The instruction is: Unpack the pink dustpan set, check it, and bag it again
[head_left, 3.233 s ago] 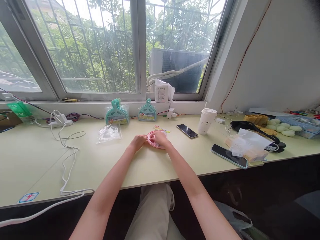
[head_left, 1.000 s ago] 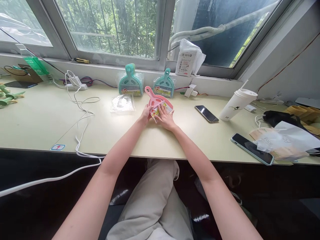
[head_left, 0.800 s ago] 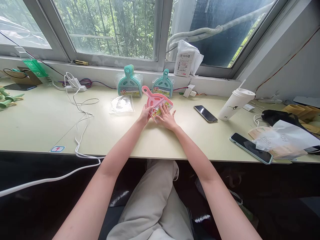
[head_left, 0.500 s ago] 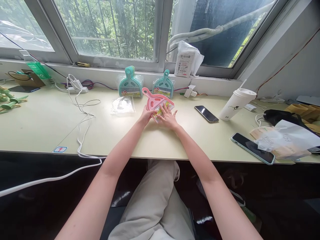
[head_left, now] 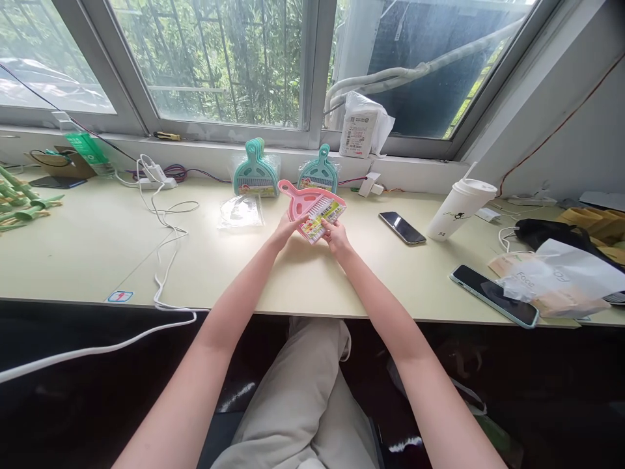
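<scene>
Above the desk a pink dustpan is tilted, its handle pointing up and to the left. A small brush with white bristles lies in it, partly covered by a printed label card. My left hand is closed on the dustpan's left edge, thumb over the front. At the lower right edge my right hand grips it too, thumb on the label. Behind stand a stack of teal dustpans and another teal dustpan set in clear wrapping. Clear plastic bags lie to the left.
On the right are a black phone, a white lidded cup, a second phone and a plastic bag. White cables run across the left of the desk from a power strip. A wrapped package stands on the sill.
My right hand has moved from lying spread across the label to gripping the dustpan's lower right edge, uncovering the label. My left hand keeps its hold. The view has tilted up slightly.
</scene>
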Demonstrator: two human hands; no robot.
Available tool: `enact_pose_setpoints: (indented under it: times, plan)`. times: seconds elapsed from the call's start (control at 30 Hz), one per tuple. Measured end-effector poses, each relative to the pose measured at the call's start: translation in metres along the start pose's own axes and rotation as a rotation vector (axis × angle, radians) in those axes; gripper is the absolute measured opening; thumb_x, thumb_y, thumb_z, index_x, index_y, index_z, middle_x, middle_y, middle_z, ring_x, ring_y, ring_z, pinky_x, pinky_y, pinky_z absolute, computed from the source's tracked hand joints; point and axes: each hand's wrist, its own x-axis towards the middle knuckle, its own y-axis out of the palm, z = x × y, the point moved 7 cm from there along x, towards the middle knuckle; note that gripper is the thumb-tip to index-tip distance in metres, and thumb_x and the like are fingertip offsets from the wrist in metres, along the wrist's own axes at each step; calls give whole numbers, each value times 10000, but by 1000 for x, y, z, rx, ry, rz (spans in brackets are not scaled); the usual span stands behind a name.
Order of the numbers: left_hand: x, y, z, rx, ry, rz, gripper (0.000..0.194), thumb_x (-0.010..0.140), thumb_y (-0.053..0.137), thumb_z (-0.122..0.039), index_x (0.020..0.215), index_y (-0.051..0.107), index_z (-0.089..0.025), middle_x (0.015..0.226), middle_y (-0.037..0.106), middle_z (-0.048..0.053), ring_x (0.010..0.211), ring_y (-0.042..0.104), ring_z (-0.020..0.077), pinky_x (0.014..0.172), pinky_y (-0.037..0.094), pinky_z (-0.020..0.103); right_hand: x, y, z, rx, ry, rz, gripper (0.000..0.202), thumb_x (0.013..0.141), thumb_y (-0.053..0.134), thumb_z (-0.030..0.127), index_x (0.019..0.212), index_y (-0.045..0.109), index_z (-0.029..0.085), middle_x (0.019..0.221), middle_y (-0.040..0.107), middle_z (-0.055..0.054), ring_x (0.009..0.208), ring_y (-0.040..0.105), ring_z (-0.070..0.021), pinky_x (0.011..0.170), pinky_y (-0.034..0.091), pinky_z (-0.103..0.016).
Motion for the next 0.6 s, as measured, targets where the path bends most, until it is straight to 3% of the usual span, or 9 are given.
enact_pose_setpoints:
  times: [0.1, 0.17, 0.23, 0.3, 0.4, 0.5, 0.6]
  plan:
    - [3, -46, -18, 345, 106, -316, 155, 839, 660, -307, 965, 663, -215, 1134, 637, 115, 1322, 438, 299, 1145, 295, 482, 3, -10, 8, 28, -26, -48, 175, 807, 706, 142, 929, 590, 188, 895, 746, -16, 830, 734, -156, 827, 625, -347]
    - [-4, -80, -32, 547, 196, -565, 175, 881, 573, -242, 1035, 654, -221, 1280, 564, 133, 1382, 344, 304, 1168, 238, 487, 5, -15, 11, 45, -40, -67, 171, 802, 704, 122, 919, 595, 185, 882, 745, -12, 830, 734, -158, 833, 625, -359]
    - [-10, -105, -35, 725, 160, -686, 324, 860, 537, -166, 1169, 623, -218, 1440, 448, 147, 1414, 272, 335, 1155, 233, 518, 6, -17, 11, 58, -41, -73, 165, 802, 698, 106, 911, 600, 181, 869, 744, -11, 811, 734, -156, 835, 626, -364]
    - [-10, -117, -25, 870, 22, -657, 403, 808, 551, -121, 1192, 634, -213, 1495, 403, 151, 1410, 260, 378, 1136, 227, 563, 6, -17, 10, 49, -33, -63, 164, 801, 700, 98, 907, 603, 178, 859, 744, -11, 789, 734, -155, 834, 628, -369]
    - [-3, -109, -5, 977, -108, -447, 277, 742, 596, -110, 957, 734, -219, 1365, 546, 144, 1345, 357, 404, 1141, 186, 584, 4, -14, 9, 11, -24, -27, 166, 798, 706, 93, 912, 615, 173, 855, 746, -17, 782, 738, -161, 825, 632, -374]
    - [3, -82, 4, 888, -34, -245, 156, 668, 655, -122, 700, 737, -251, 1151, 667, 96, 1274, 443, 375, 1175, 143, 549, 3, -12, 7, -16, -4, -2, 169, 789, 702, 64, 909, 631, 160, 845, 750, -31, 775, 740, -172, 791, 642, -370]
    - [5, -66, 5, 703, 25, -176, 103, 615, 717, -171, 588, 706, -270, 1006, 700, 79, 1232, 471, 363, 1194, 145, 512, 5, -14, 2, -39, 26, -7, 164, 778, 683, 32, 895, 644, 140, 840, 754, -56, 771, 743, -186, 756, 646, -363]
